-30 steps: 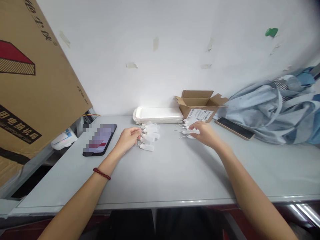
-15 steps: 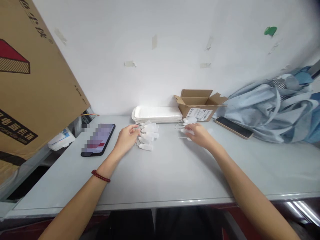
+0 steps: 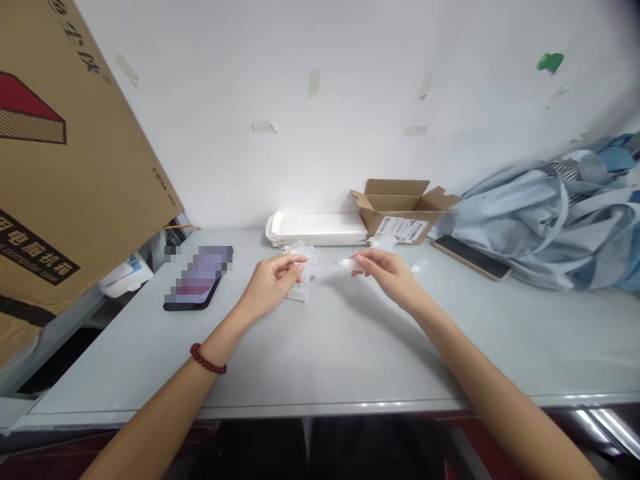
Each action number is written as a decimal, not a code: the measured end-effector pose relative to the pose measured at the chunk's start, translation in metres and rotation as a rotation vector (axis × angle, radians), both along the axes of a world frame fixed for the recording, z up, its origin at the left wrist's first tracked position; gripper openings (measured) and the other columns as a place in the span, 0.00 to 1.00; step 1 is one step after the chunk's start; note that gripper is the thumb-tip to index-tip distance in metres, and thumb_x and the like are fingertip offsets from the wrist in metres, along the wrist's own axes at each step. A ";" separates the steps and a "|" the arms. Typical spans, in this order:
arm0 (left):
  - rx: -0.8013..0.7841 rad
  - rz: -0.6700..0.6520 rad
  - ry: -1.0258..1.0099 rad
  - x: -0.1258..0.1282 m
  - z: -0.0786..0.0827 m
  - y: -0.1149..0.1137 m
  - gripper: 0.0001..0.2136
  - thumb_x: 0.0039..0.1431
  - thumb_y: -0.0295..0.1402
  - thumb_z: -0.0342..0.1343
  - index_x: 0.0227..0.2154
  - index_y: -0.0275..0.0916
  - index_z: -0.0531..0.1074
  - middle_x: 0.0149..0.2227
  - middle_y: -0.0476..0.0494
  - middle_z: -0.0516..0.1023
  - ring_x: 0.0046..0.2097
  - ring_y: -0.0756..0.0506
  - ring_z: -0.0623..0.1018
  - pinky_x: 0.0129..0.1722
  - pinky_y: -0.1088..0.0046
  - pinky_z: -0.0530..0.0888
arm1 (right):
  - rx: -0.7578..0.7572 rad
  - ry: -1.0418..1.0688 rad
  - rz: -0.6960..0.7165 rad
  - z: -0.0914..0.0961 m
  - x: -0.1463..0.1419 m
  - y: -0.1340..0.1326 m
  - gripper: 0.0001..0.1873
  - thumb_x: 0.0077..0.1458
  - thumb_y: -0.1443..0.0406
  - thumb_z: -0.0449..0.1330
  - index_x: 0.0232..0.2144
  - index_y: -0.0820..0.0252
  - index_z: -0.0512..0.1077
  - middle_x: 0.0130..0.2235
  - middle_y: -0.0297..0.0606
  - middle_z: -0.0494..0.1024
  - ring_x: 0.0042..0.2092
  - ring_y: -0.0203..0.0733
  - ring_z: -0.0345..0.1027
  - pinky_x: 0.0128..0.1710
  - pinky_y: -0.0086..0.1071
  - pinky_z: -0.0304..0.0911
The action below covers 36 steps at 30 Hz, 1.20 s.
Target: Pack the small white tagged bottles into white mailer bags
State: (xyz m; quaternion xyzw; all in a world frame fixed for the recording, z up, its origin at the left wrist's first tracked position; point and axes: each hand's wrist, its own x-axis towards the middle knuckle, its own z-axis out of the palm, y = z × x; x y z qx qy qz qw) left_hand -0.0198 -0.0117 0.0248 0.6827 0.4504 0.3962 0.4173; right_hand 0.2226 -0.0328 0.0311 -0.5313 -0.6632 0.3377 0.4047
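My left hand (image 3: 270,283) is raised a little over the grey table (image 3: 320,360), its fingers pinched on a small white plastic piece from the cluster of white plastic pieces (image 3: 303,267) beside it. A red bead bracelet (image 3: 207,358) sits on that wrist. My right hand (image 3: 387,270) is lifted too and pinches another small white plastic piece (image 3: 345,264) that points toward the left hand. More white pieces (image 3: 383,241) lie just behind the right hand, in front of the open cardboard box (image 3: 397,207).
A stack of white trays (image 3: 317,229) lies against the wall. A dark phone (image 3: 197,283) rests at the left, another phone (image 3: 470,257) at the right beside a heap of light blue cloth (image 3: 555,213). A large brown carton (image 3: 60,153) leans at the far left.
Both hands have lifted off the piles and come toward each other. The right hand picked a white piece from the pile by the box and carried it left.
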 end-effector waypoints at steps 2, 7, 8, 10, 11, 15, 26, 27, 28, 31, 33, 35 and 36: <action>-0.032 -0.039 0.009 0.003 0.002 -0.004 0.17 0.56 0.39 0.55 0.43 0.34 0.75 0.26 0.49 0.72 0.21 0.54 0.65 0.23 0.76 0.65 | -0.013 0.037 0.047 0.000 -0.007 -0.003 0.19 0.58 0.52 0.53 0.36 0.60 0.73 0.33 0.39 0.78 0.36 0.41 0.68 0.34 0.32 0.60; -0.078 -0.126 0.064 0.005 0.003 -0.007 0.14 0.57 0.41 0.53 0.31 0.34 0.76 0.23 0.49 0.72 0.20 0.54 0.66 0.23 0.76 0.65 | 0.001 0.065 0.120 -0.002 -0.014 -0.008 0.17 0.58 0.53 0.55 0.37 0.59 0.73 0.34 0.38 0.78 0.37 0.41 0.69 0.35 0.33 0.61; -0.079 -0.136 0.075 0.005 0.003 -0.007 0.14 0.58 0.41 0.53 0.30 0.35 0.76 0.22 0.49 0.72 0.20 0.54 0.66 0.23 0.76 0.65 | 0.014 0.065 0.126 -0.003 -0.014 -0.008 0.16 0.57 0.53 0.55 0.38 0.59 0.73 0.34 0.38 0.78 0.37 0.40 0.69 0.36 0.33 0.61; -0.076 -0.142 0.083 0.004 0.003 -0.007 0.14 0.58 0.41 0.52 0.30 0.35 0.75 0.22 0.49 0.72 0.20 0.54 0.66 0.23 0.77 0.65 | 0.036 0.066 0.126 -0.003 -0.014 -0.008 0.16 0.57 0.54 0.55 0.38 0.59 0.73 0.36 0.39 0.78 0.38 0.41 0.69 0.37 0.33 0.61; -0.075 -0.143 0.083 0.003 0.003 -0.006 0.14 0.59 0.41 0.52 0.30 0.35 0.75 0.23 0.49 0.72 0.20 0.54 0.66 0.23 0.77 0.65 | 0.046 0.068 0.120 -0.003 -0.014 -0.008 0.16 0.57 0.54 0.56 0.38 0.59 0.73 0.37 0.39 0.78 0.39 0.41 0.69 0.37 0.33 0.61; -0.087 -0.147 0.092 0.003 0.003 -0.005 0.14 0.58 0.41 0.52 0.28 0.35 0.74 0.22 0.50 0.72 0.19 0.54 0.66 0.23 0.77 0.65 | 0.066 0.083 0.081 -0.002 -0.014 -0.008 0.16 0.56 0.54 0.57 0.38 0.59 0.73 0.39 0.40 0.78 0.39 0.41 0.69 0.37 0.33 0.61; -0.028 -0.116 0.045 0.005 -0.001 -0.003 0.13 0.59 0.41 0.51 0.28 0.36 0.71 0.25 0.50 0.74 0.21 0.54 0.67 0.24 0.77 0.66 | 0.043 0.103 0.012 -0.008 -0.015 -0.005 0.17 0.55 0.54 0.58 0.38 0.60 0.73 0.39 0.40 0.77 0.36 0.39 0.67 0.36 0.33 0.61; -0.028 -0.108 0.044 0.005 -0.002 -0.003 0.13 0.60 0.41 0.51 0.29 0.35 0.71 0.26 0.50 0.74 0.21 0.54 0.67 0.24 0.77 0.66 | 0.047 0.098 0.013 -0.009 -0.014 -0.005 0.17 0.55 0.54 0.58 0.38 0.60 0.73 0.39 0.40 0.77 0.36 0.39 0.68 0.36 0.33 0.61; -0.027 -0.099 0.043 0.004 -0.002 -0.002 0.13 0.60 0.41 0.51 0.29 0.35 0.71 0.26 0.49 0.74 0.21 0.55 0.67 0.24 0.77 0.66 | 0.052 0.092 0.016 -0.009 -0.014 -0.004 0.16 0.55 0.54 0.58 0.38 0.60 0.73 0.40 0.41 0.78 0.36 0.40 0.68 0.36 0.33 0.61; -0.026 -0.088 0.036 0.004 -0.003 -0.001 0.13 0.60 0.41 0.51 0.32 0.35 0.72 0.26 0.49 0.74 0.20 0.55 0.67 0.23 0.77 0.65 | 0.074 0.075 0.029 -0.010 -0.014 -0.004 0.16 0.55 0.54 0.57 0.37 0.60 0.74 0.40 0.41 0.78 0.38 0.41 0.69 0.37 0.34 0.61; -0.019 -0.096 0.024 0.003 -0.003 0.000 0.13 0.60 0.40 0.51 0.34 0.35 0.72 0.26 0.50 0.74 0.20 0.55 0.67 0.23 0.77 0.65 | 0.089 0.068 0.041 -0.009 -0.015 -0.004 0.15 0.55 0.54 0.57 0.37 0.60 0.74 0.40 0.41 0.78 0.39 0.41 0.69 0.38 0.34 0.61; -0.007 -0.107 0.015 0.004 -0.003 0.000 0.12 0.60 0.39 0.51 0.35 0.35 0.72 0.26 0.50 0.73 0.21 0.54 0.67 0.24 0.77 0.66 | 0.094 0.056 0.045 -0.009 -0.016 -0.005 0.15 0.55 0.54 0.57 0.37 0.59 0.74 0.40 0.41 0.78 0.39 0.42 0.70 0.38 0.34 0.62; -0.002 -0.114 0.011 0.004 -0.002 -0.001 0.12 0.60 0.39 0.51 0.35 0.35 0.72 0.26 0.50 0.73 0.21 0.54 0.67 0.24 0.76 0.67 | 0.095 0.050 0.047 -0.009 -0.016 -0.005 0.15 0.55 0.54 0.57 0.37 0.59 0.74 0.40 0.41 0.78 0.39 0.42 0.70 0.38 0.34 0.62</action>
